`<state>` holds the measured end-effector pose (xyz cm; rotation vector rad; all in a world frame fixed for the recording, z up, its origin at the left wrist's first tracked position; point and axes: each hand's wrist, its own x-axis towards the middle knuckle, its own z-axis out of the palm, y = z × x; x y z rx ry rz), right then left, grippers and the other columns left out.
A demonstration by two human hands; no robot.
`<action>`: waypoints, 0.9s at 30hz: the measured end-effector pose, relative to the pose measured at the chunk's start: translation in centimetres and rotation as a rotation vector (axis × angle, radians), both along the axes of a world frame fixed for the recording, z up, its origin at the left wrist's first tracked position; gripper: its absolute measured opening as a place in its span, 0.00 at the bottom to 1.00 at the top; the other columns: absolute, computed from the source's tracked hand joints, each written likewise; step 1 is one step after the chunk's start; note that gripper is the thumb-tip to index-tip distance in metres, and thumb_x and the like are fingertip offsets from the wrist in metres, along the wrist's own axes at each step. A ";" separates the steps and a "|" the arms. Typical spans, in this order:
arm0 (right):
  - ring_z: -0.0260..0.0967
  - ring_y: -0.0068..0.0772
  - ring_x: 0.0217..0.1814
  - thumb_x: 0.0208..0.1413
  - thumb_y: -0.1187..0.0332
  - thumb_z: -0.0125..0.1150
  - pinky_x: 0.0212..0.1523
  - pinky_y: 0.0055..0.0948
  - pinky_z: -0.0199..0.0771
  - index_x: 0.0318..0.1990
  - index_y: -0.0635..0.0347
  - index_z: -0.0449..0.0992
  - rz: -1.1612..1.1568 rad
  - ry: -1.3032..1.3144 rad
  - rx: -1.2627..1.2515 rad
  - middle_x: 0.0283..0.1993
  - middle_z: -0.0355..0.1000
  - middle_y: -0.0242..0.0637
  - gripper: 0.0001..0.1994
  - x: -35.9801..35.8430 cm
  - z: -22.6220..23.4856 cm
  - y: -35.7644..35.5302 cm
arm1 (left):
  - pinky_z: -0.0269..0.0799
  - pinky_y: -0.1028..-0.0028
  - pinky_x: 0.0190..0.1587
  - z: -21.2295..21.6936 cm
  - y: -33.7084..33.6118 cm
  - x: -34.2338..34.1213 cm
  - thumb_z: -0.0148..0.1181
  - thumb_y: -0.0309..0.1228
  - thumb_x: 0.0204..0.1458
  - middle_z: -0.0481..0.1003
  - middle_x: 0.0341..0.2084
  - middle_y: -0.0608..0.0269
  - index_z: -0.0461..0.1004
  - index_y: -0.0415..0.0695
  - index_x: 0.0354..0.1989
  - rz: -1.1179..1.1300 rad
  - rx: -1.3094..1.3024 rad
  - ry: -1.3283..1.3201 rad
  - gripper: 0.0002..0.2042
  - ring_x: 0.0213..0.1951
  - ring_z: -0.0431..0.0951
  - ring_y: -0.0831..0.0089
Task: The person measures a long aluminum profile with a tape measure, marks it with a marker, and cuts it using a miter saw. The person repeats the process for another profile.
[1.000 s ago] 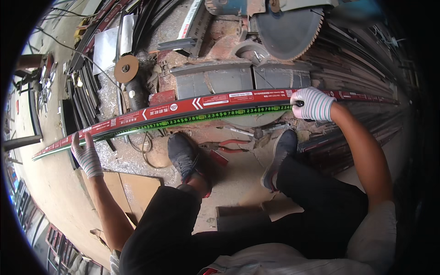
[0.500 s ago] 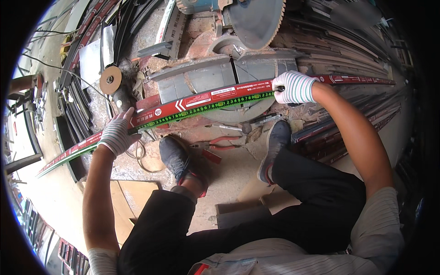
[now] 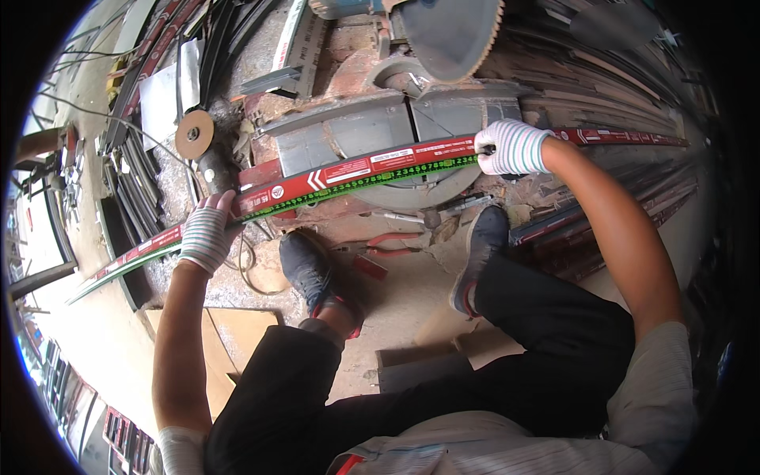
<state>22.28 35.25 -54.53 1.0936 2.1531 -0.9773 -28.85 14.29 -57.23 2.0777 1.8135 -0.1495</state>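
Note:
A long bar (image 3: 348,168), wrapped in printed red film, lies slanted in front of me. Along its near edge runs the green blade of a tape measure (image 3: 348,188). Both of my hands wear striped knit gloves with bare fingertips showing on the left. My left hand (image 3: 207,233) is wrapped around the bar and the tape blade at the left. At the right, my right hand (image 3: 511,149) is closed, pinching the tape at the bar's edge; whether it also grips the bar is hidden. Behind the bar stands a cut-off saw with a toothed round blade (image 3: 447,36) above its grey metal bed (image 3: 356,131).
An angle grinder with a brown disc (image 3: 195,134) lies beyond my left hand. Red-handled pliers (image 3: 392,245) and a red piece (image 3: 370,267) lie between my shoes. Stacked dark profiles (image 3: 602,87) fill the right; more profiles (image 3: 134,190) lie left.
The view has shifted slightly. Both hands keep their places along the bar and tape.

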 end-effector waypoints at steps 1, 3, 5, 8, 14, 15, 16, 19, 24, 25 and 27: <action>0.77 0.48 0.33 0.52 0.63 0.63 0.40 0.40 0.77 0.40 0.62 0.82 -0.013 -0.034 -0.010 0.33 0.79 0.51 0.13 -0.4 0.5 -0.1 | 0.71 0.55 0.53 -0.7 -0.2 -0.2 0.74 0.29 0.45 0.75 0.44 0.52 0.69 0.42 0.61 -0.010 0.021 -0.019 0.32 0.48 0.75 0.49; 0.77 0.50 0.34 0.51 0.64 0.63 0.40 0.40 0.77 0.37 0.61 0.82 0.028 0.064 0.023 0.33 0.79 0.52 0.11 0.2 -0.6 0.1 | 0.70 0.55 0.55 0.0 -0.4 -0.6 0.74 0.30 0.45 0.74 0.47 0.52 0.68 0.43 0.62 -0.005 0.014 -0.004 0.33 0.51 0.74 0.49; 0.76 0.53 0.34 0.51 0.66 0.62 0.39 0.41 0.77 0.34 0.61 0.81 0.018 0.067 0.015 0.33 0.77 0.53 0.09 0.7 -1.4 0.1 | 0.70 0.55 0.57 1.1 0.1 0.5 0.74 0.31 0.45 0.74 0.47 0.53 0.68 0.43 0.62 0.067 -0.068 -0.009 0.33 0.53 0.73 0.49; 0.76 0.54 0.34 0.49 0.69 0.62 0.38 0.42 0.76 0.32 0.62 0.80 0.041 0.170 0.086 0.31 0.76 0.53 0.07 0.2 -1.9 -0.1 | 0.73 0.53 0.53 1.0 0.0 -1.3 0.75 0.36 0.46 0.74 0.48 0.50 0.67 0.45 0.65 0.045 -0.135 -0.028 0.35 0.51 0.75 0.47; 0.75 0.53 0.31 0.45 0.71 0.63 0.36 0.41 0.76 0.30 0.64 0.78 0.044 0.278 0.224 0.29 0.75 0.53 0.06 4.9 -5.1 0.5 | 0.73 0.54 0.53 0.5 0.7 -2.4 0.74 0.43 0.47 0.76 0.44 0.53 0.72 0.44 0.60 -0.015 -0.002 -0.150 0.32 0.51 0.75 0.49; 0.74 0.52 0.30 0.45 0.72 0.63 0.35 0.40 0.76 0.29 0.64 0.78 0.028 0.300 0.210 0.28 0.74 0.53 0.06 4.6 -5.7 0.4 | 0.72 0.55 0.53 0.5 0.3 -2.6 0.74 0.44 0.46 0.76 0.44 0.53 0.73 0.45 0.60 -0.032 0.007 -0.097 0.32 0.51 0.76 0.49; 0.74 0.51 0.29 0.45 0.72 0.63 0.35 0.40 0.75 0.29 0.64 0.77 0.008 0.307 0.198 0.27 0.73 0.52 0.05 4.3 -5.8 0.3 | 0.72 0.56 0.54 0.3 -0.1 -2.8 0.73 0.44 0.47 0.76 0.45 0.54 0.74 0.46 0.59 -0.009 -0.002 -0.092 0.31 0.51 0.75 0.49; 0.74 0.50 0.28 0.44 0.74 0.62 0.34 0.39 0.75 0.27 0.64 0.75 0.032 0.258 0.192 0.26 0.72 0.51 0.04 3.5 -5.5 0.4 | 0.72 0.56 0.56 0.0 -0.6 -3.0 0.73 0.46 0.48 0.77 0.45 0.54 0.75 0.46 0.57 0.040 -0.018 -0.109 0.30 0.51 0.76 0.49; 0.75 0.47 0.29 0.44 0.74 0.64 0.34 0.39 0.75 0.28 0.64 0.76 0.024 0.292 0.223 0.27 0.73 0.49 0.04 4.7 -7.4 0.6 | 0.73 0.57 0.54 0.0 -0.8 -2.9 0.74 0.50 0.45 0.78 0.42 0.55 0.79 0.47 0.51 0.046 0.067 -0.090 0.28 0.48 0.78 0.51; 0.74 0.46 0.29 0.44 0.74 0.64 0.34 0.38 0.75 0.28 0.64 0.76 0.031 0.290 0.221 0.26 0.73 0.49 0.05 4.5 -7.1 0.7 | 0.74 0.57 0.54 0.0 -0.9 -2.8 0.74 0.50 0.45 0.78 0.42 0.56 0.79 0.47 0.51 0.052 0.073 -0.091 0.28 0.48 0.78 0.51; 0.74 0.44 0.28 0.44 0.74 0.64 0.33 0.37 0.74 0.28 0.64 0.76 0.046 0.300 0.232 0.26 0.73 0.48 0.05 4.4 -6.8 0.6 | 0.73 0.57 0.53 0.2 -1.1 -2.9 0.74 0.51 0.44 0.78 0.42 0.57 0.79 0.48 0.51 0.063 0.065 -0.083 0.28 0.49 0.78 0.52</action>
